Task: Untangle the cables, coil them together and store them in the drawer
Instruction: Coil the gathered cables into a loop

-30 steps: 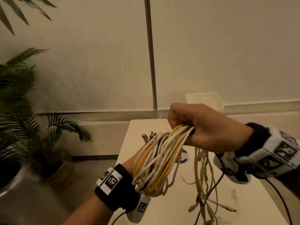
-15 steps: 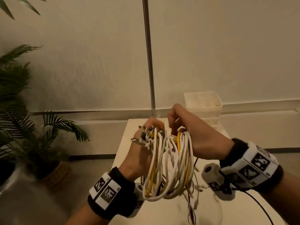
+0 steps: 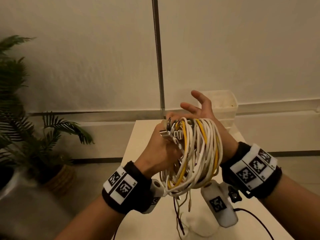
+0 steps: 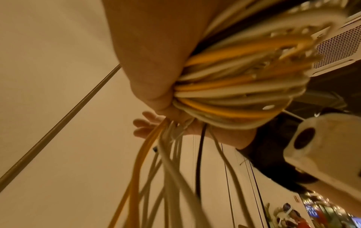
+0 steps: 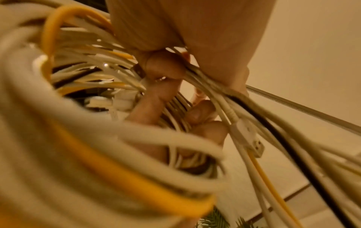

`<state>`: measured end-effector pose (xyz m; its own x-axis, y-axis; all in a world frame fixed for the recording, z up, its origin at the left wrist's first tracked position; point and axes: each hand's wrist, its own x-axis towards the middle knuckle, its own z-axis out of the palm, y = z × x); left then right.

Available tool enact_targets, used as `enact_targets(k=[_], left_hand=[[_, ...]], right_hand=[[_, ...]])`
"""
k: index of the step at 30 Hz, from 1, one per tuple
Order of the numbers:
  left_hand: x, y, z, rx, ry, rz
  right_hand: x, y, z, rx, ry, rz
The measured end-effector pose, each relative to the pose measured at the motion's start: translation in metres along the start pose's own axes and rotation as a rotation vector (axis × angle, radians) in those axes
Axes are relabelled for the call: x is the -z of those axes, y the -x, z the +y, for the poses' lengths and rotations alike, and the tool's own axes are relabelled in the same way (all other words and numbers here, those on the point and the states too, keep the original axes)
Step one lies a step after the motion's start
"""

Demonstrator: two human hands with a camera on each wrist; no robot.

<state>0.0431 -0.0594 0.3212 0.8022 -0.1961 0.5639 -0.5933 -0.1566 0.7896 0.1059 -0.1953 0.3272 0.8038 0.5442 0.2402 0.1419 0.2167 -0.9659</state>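
A coil of white and yellow cables (image 3: 199, 153) hangs in the air above the white table (image 3: 142, 222). My left hand (image 3: 161, 149) grips the coil's left side, with several plug ends (image 3: 173, 134) bunched at its fingers. My right hand (image 3: 199, 108) is behind the coil, fingers straight and spread, and the loops lie against its palm and wrist. Loose cable ends (image 3: 180, 205) dangle below the coil toward the table. The left wrist view shows my left hand (image 4: 152, 46) closed round the cable bundle (image 4: 234, 92). Blurred loops (image 5: 78, 138) fill the right wrist view.
A translucent plastic drawer box (image 3: 223, 104) stands at the table's far right end, partly behind my right hand. A thin metal pole (image 3: 157, 58) rises behind the table. Potted palms (image 3: 26, 135) stand on the floor to the left.
My right hand has let go of the top of the coil and its fingers have spread straight. My left hand still grips the coil, which now sits a little higher and looped against the right wrist.
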Motion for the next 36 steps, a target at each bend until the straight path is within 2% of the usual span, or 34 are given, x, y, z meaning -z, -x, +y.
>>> enact_targets(k=[2,4,7,12,14,16,18,20,22,26,30,31,33,35,36], left_hand=[[0.002,-0.004,-0.007,-0.038,-0.128,0.006],[0.003,-0.007,-0.009,-0.008,-0.163,-0.014],[0.001,-0.010,-0.009,-0.045,-0.254,-0.027],[-0.005,-0.009,-0.006,-0.037,-0.188,-0.093],[-0.006,-0.004,-0.009,-0.044,-0.216,-0.107],[-0.005,0.000,-0.013,-0.040,-0.372,-0.101],[-0.003,-0.001,-0.016,-0.046,-0.493,-0.092],[-0.003,-0.003,-0.015,-0.083,-0.421,-0.125],[-0.006,-0.003,-0.013,-0.101,-0.282,-0.136],[-0.015,-0.003,-0.016,-0.045,-0.235,-0.007],[-0.016,-0.005,-0.016,-0.049,-0.133,0.019],[-0.015,-0.006,-0.017,-0.039,-0.097,0.028],[-0.011,-0.009,-0.015,0.022,0.075,0.097],[-0.003,-0.012,-0.016,0.148,0.248,0.177],[0.002,-0.012,-0.019,0.220,0.292,0.223]], right_hand=[[0.004,0.002,0.006,0.026,0.021,-0.024],[0.007,-0.003,0.009,0.029,0.068,-0.043],[0.012,-0.006,0.010,0.018,0.127,-0.061],[0.023,-0.014,0.019,-0.039,0.151,-0.040],[0.024,-0.008,0.016,-0.042,0.143,-0.087],[0.021,0.005,0.010,-0.005,0.134,-0.157],[0.014,0.015,-0.001,0.004,0.075,-0.117],[0.011,0.021,-0.006,-0.042,0.056,-0.061],[0.013,0.010,0.000,-0.032,0.122,-0.099],[0.017,-0.006,0.011,-0.072,0.038,-0.146],[0.015,-0.007,0.011,-0.117,0.020,-0.118],[0.015,-0.004,0.011,-0.118,-0.029,-0.077],[0.020,0.003,0.009,-0.121,-0.302,-0.035],[0.026,0.013,0.009,-0.127,-0.511,-0.078],[0.026,0.017,0.011,-0.150,-0.487,-0.120]])
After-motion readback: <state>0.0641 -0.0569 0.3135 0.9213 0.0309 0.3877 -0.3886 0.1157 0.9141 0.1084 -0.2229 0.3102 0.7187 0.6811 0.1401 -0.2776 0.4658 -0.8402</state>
